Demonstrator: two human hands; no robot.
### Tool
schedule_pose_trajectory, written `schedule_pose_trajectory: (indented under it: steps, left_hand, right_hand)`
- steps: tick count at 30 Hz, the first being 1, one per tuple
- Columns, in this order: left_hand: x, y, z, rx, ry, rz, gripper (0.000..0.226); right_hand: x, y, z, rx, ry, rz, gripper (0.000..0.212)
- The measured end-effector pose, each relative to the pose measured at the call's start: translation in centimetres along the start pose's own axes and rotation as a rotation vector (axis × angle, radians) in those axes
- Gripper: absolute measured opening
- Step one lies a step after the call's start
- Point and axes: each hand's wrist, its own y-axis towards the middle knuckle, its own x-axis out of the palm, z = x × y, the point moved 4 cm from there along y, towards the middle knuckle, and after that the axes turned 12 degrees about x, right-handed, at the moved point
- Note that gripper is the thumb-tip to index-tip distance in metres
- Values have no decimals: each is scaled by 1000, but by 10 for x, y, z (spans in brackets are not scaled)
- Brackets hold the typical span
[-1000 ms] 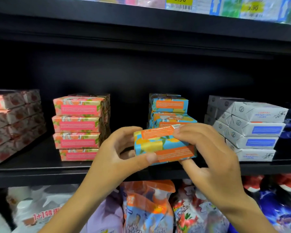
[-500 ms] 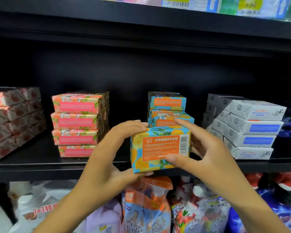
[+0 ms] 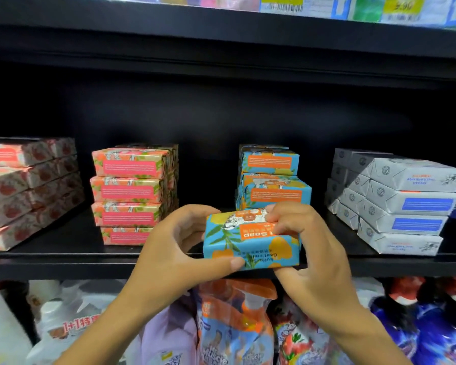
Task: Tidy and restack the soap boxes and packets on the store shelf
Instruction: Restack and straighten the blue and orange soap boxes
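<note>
Head view. A person stands before a black store shelf [image 3: 63, 264] and holds one blue soap box [image 3: 250, 241], printed with orange fruit, in both hands at the middle of the shelf's front edge. The box is clear of the board, just in front of the blue stack [image 3: 271, 177], and its lettering reads upside down. The left hand [image 3: 179, 248] grasps the box's left end, with the thumb laid along the lower front edge and the fingers curved round the far side. The right hand [image 3: 308, 248] grasps the right end, with the fingers curled over the top face and the thumb under the lower right corner. The blue stack has its lower visible box pushed forward of the one above. Left of centre stands a pink stack [image 3: 129, 191], four boxes high and roughly squared. At the shelf's left edge lies a peach stack [image 3: 24, 191], angled back toward the rear. Near the right edge, white packets [image 3: 400, 204] lie in stepped rows four high. Yellow price tags [image 3: 282, 1] line the rail of the shelf above. Below the front edge, refill pouches [image 3: 234, 325] and bottles fill the lower tier.
</note>
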Motion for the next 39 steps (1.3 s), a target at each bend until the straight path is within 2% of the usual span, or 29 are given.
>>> schedule_pose_trajectory:
  steps: [4, 7, 11, 16, 18, 23, 25, 31, 39]
  left_hand:
    - [-22, -8, -1, 53, 121, 104, 63]
    - [-37, -15, -7, 2, 229, 176, 64]
    - [-35, -21, -16, -36, 477, 151, 70]
    - [-29, -24, -32, -73, 561, 100, 71]
    - [-26, -26, -34, 14, 699, 49, 65]
    - [-12, -24, -28, 332, 1005, -25, 33]
    - [-10, -17, -28, 374, 1061, -52, 30]
    - [-10, 5, -35, 320, 1089, -145, 37]
    - [-3, 22, -46, 115, 1182, -241, 36]
  right_hand:
    - [-2, -8, 15, 83, -45, -26, 48]
    - [-2, -15, 27, 152, -124, -10, 31]
    - [16, -18, 36, 117, -377, -118, 35]
    - [30, -26, 48, 85, -487, -148, 33]
    - [32, -28, 51, 66, -486, -131, 32]
    - [33, -30, 54, 79, -463, -103, 29]
    - [34, -32, 54, 87, -453, -101, 28]
    - [36, -34, 57, 103, -453, -67, 20]
    - [36, -35, 54, 124, -444, -115, 20]
